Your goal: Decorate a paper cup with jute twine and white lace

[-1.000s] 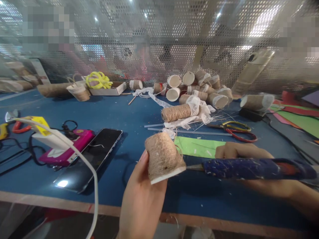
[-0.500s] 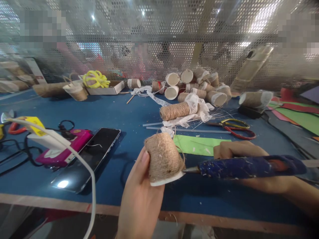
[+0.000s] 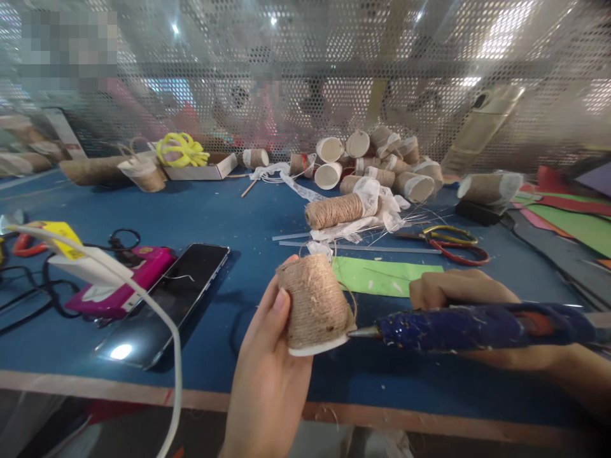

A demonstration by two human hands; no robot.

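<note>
My left hand point(image 3: 267, 375) grips a small paper cup wrapped in jute twine point(image 3: 315, 302), held upside down with its white rim pointing down and right. My right hand point(image 3: 470, 296) is closed round a dark blue glue gun point(image 3: 477, 326) that lies level. The gun's metal nozzle point(image 3: 363, 332) touches the cup's rim on the right. A loose end of twine curls off the cup beside the nozzle.
On the blue table point(image 3: 248, 216) lie a green paper strip point(image 3: 382, 277), scissors point(image 3: 451, 245), a twine spool point(image 3: 337, 211), lace, a pile of wrapped cups point(image 3: 382, 162), a phone point(image 3: 165, 305), a pink device point(image 3: 121, 286), a white cable point(image 3: 157, 318) and coloured sheets point(image 3: 568, 216).
The cup has turned slightly in my left hand and my thumb has moved up onto its side. The nozzle, a little apart from the rim before, now touches it.
</note>
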